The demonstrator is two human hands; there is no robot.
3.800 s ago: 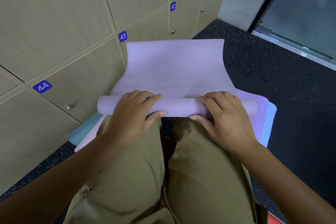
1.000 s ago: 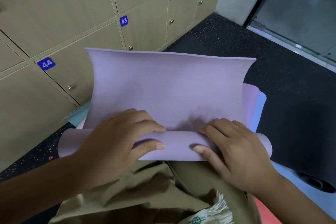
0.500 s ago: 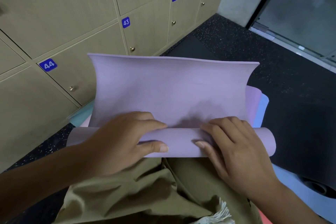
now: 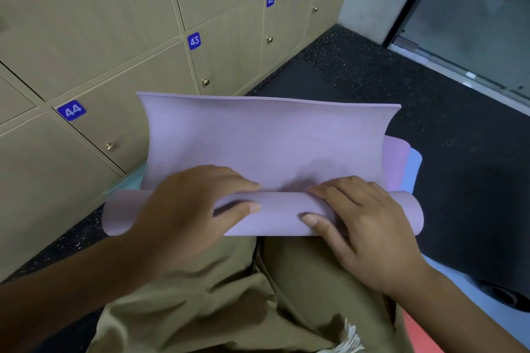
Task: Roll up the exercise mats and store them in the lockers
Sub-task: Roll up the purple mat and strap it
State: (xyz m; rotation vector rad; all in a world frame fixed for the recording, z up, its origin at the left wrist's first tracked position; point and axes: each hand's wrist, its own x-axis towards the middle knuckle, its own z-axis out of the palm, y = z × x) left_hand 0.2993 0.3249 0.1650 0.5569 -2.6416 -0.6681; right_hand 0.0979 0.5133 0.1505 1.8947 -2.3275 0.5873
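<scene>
Lilac foam mat (image 4: 266, 137), matte and smooth, half rolled: the rolled part is a soft cylinder lying crosswise under both hands, the unrolled sheet rising beyond the fingertips with its far edge curling up and its side edges bowed in. Left hand (image 4: 186, 209) lies curled over the roll left of centre, fingers (image 4: 229, 180) close together on top and reaching to the crease where roll meets sheet, thumb laid along the near face of the roll. Right hand (image 4: 364, 226) mirrors it right of centre, fingers slightly spread over the top, thumb (image 4: 315, 222) pressed on the near face. Both hands wrap the roll between fingers and thumb. Roll's open ends stick out past each hand, the left end blurred. Beneath the lilac sheet, just outside the right fingers, layered rounded corners of a pink mat (image 4: 397, 163) and a light blue mat (image 4: 413, 172); a teal mat (image 4: 129, 183) edge peeks out beyond the left fingers. Near the right wrist, a dark rolled mat (image 4: 502, 294), open end showing. Wrinkled olive fabric trousers (image 4: 229, 295) below the hands. Speckled black rubber floor (image 4: 372, 66). Beyond the left fingers, beige wood-grain lockers (image 4: 114, 23) with small metal knobs and blue number tags 44, 43, 42, all doors closed.
</scene>
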